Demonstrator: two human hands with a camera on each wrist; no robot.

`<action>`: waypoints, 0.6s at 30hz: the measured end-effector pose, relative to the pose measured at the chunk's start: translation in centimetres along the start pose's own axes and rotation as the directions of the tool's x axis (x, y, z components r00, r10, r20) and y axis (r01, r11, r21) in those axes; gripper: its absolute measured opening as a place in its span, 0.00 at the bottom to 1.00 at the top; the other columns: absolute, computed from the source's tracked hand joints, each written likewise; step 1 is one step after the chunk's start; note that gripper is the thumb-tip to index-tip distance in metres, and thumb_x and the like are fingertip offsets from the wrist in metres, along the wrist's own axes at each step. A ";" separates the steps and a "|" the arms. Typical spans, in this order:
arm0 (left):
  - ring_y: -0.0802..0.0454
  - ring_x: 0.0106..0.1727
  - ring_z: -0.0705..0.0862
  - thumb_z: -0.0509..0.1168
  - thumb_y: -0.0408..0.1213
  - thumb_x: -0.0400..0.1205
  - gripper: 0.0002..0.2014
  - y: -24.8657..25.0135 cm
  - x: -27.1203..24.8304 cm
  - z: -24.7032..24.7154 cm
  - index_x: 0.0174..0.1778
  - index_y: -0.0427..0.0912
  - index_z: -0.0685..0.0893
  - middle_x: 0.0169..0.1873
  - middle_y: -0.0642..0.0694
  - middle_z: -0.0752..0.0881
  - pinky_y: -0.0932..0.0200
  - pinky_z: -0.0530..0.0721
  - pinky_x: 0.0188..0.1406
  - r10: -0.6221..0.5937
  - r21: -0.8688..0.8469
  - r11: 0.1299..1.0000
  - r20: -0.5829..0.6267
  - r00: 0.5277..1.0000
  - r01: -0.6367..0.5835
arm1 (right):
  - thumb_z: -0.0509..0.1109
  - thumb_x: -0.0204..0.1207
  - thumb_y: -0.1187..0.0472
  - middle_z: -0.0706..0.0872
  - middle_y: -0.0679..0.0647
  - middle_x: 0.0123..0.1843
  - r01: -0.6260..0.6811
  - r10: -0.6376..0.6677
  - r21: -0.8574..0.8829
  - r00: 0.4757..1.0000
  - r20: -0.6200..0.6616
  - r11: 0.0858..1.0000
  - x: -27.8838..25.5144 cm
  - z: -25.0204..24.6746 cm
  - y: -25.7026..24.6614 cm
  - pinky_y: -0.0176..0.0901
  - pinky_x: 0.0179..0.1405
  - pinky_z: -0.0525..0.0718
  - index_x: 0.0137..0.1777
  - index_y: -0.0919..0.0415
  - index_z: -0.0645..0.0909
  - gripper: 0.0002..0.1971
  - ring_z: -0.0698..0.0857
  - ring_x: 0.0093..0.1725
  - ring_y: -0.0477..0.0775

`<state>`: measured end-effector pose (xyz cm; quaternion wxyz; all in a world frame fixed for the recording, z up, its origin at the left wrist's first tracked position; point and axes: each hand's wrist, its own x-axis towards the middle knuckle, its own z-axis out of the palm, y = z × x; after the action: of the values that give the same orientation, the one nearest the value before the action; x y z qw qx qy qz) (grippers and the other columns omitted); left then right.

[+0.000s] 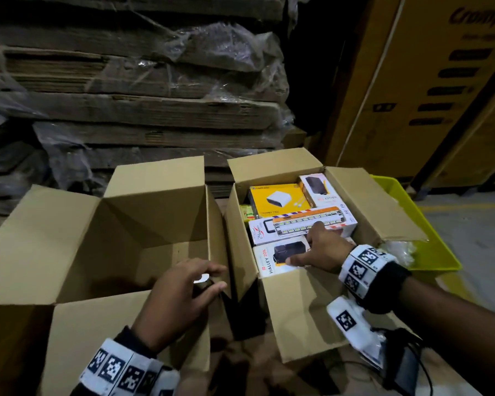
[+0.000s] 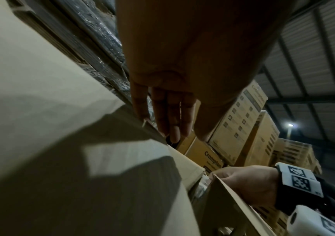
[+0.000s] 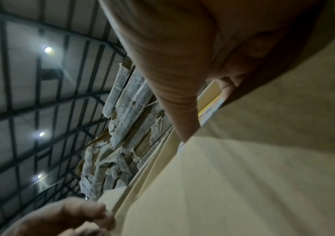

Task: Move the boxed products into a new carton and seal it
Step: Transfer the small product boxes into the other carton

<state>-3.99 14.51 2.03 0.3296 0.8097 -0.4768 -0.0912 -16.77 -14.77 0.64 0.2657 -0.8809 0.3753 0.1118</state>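
Note:
Two brown cartons stand side by side with their flaps up. The left carton (image 1: 155, 195) holds nothing I can see. The right carton (image 1: 297, 310) is packed with boxed products: a white Halley 20K box (image 1: 269, 261) nearest me, a white box (image 1: 297, 221) showing an LED light bar behind it, and a yellow box (image 1: 277, 198) further back. My right hand (image 1: 306, 244) lies on the Halley box, thumb on its near edge and fingers curled over its far edge (image 3: 211, 107). My left hand (image 1: 220, 278) hovers relaxed at the left carton's right wall (image 2: 172, 124).
Plastic-wrapped stacks of flattened cardboard (image 1: 126, 95) rise right behind the cartons. Tall yellow printed cartons (image 1: 440, 81) stand at the back right. A yellow-green plastic crate (image 1: 429, 238) sits against the right carton. A dark device with a cable (image 1: 406, 370) lies at the near right.

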 end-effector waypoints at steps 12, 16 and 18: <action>0.69 0.55 0.84 0.71 0.54 0.78 0.13 -0.2 -0.2 -0.3 0.56 0.58 0.88 0.50 0.68 0.87 0.61 0.84 0.55 0.007 -0.086 0.996 0.004 1.000 -0.007 | 0.81 0.63 0.43 0.74 0.61 0.24 -0.098 0.020 0.447 0.984 0.177 0.889 -0.2 -3.0 -0.7 0.38 0.21 0.67 0.30 0.59 0.71 0.25 0.70 0.21 0.54; 0.68 0.56 0.85 0.70 0.56 0.79 0.15 -0.9 0.3 -1.3 0.60 0.60 0.86 0.53 0.67 0.87 0.57 0.87 0.55 0.011 -0.154 0.988 0.003 1.000 -0.011 | 0.82 0.65 0.49 0.81 0.59 0.39 -0.017 0.025 0.618 1.000 -0.003 0.786 -2.9 -4.8 -1.7 0.40 0.23 0.71 0.60 0.51 0.71 0.29 0.78 0.32 0.54; 0.68 0.57 0.86 0.68 0.62 0.77 0.22 -0.9 0.6 -2.2 0.64 0.59 0.84 0.55 0.66 0.87 0.56 0.88 0.57 -0.006 -0.221 0.975 0.005 1.000 0.007 | 0.81 0.67 0.53 0.88 0.61 0.47 0.085 -0.057 0.671 0.996 -0.063 0.737 -4.4 -5.8 -2.8 0.40 0.26 0.78 0.66 0.54 0.73 0.29 0.85 0.36 0.53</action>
<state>-2.04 15.32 3.25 0.4162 0.7695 -0.4618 -0.1462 -17.81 -13.67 8.34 0.5624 -0.7414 0.3615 -0.0582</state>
